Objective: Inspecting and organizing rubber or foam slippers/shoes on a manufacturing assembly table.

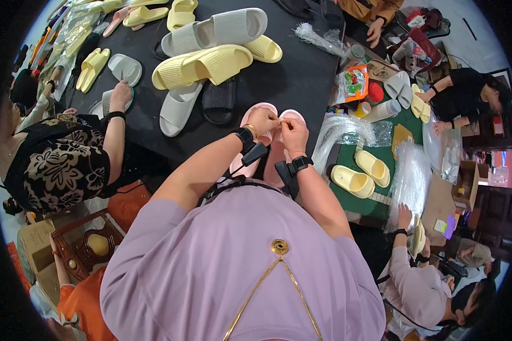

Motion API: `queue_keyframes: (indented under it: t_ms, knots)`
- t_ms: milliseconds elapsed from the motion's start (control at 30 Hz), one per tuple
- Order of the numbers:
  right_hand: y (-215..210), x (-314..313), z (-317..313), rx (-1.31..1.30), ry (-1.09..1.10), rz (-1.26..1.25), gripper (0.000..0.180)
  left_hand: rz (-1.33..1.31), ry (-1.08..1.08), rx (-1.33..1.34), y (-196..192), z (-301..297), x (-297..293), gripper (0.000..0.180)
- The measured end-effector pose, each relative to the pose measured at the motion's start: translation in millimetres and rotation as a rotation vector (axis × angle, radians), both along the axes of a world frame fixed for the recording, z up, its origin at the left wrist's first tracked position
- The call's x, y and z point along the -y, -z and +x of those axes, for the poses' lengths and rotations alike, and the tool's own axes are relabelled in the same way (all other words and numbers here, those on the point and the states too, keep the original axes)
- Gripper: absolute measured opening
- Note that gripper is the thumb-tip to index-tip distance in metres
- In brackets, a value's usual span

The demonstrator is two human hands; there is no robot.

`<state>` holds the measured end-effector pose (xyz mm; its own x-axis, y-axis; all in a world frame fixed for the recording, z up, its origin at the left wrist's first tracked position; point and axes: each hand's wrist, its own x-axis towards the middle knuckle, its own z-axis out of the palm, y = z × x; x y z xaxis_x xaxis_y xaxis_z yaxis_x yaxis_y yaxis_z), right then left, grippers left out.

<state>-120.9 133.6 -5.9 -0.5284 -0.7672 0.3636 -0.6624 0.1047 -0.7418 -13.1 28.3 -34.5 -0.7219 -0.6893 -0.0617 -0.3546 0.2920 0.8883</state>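
Note:
At the near edge of the black table lies a pair of pink slide slippers [275, 159], side by side, toes pointing away from me. Over them my left hand [261, 121] and my right hand [294, 136] meet, fingertips pinched together between the two slippers. Whatever the fingers hold is too small or hidden to make out. My hands cover the slippers' middle parts. Just beyond, to the left, lie a black ribbed slipper [219, 101] and a grey slipper [179, 108]. Yellow slippers [205, 65] and a larger grey one [216, 29] are heaped farther back.
A person on the left holds a grey slipper [109, 102] on the black table [301, 62]. To the right, a green surface [347, 156] carries yellow slippers [352, 181], clear plastic bags [409, 176], jars and an orange packet [355, 82]. Other people stand around it.

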Motion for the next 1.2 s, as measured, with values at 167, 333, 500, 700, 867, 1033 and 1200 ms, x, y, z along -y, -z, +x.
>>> queue_keyframes:
  t_ms: [167,333,500,700,867,1033,1200]
  knots:
    - [-11.8,-3.1,-0.7,0.038,-0.068,0.013,0.013,-0.026,0.006,-0.081,-10.9,5.1,-1.0,0.019]
    - [-33.4,-41.4,15.0,0.087,-0.063,0.163,0.017,-0.184,-0.533,-0.317,-47.9,24.7,12.8,0.021]
    - [-29.0,-60.6,17.9,0.23,-0.236,0.562,0.026,-0.442,-1.039,-0.181,-50.1,78.1,78.3,0.031]
    - [-37.8,-37.8,27.6,0.075,-0.19,0.769,0.049,-0.32,-1.213,0.268,-29.5,134.3,152.6,0.095]
    - [-22.1,-20.6,40.4,0.046,0.017,0.584,0.038,-0.413,-1.255,0.437,-16.6,181.7,189.3,0.093]
    - [-26.9,-29.0,30.1,0.009,0.069,0.682,0.038,-0.416,-1.179,0.121,-6.8,184.5,205.5,0.088]
    - [-34.8,-63.3,-11.1,0.042,0.231,0.6,0.046,-0.537,-1.107,-0.026,-50.0,174.0,163.3,0.081]
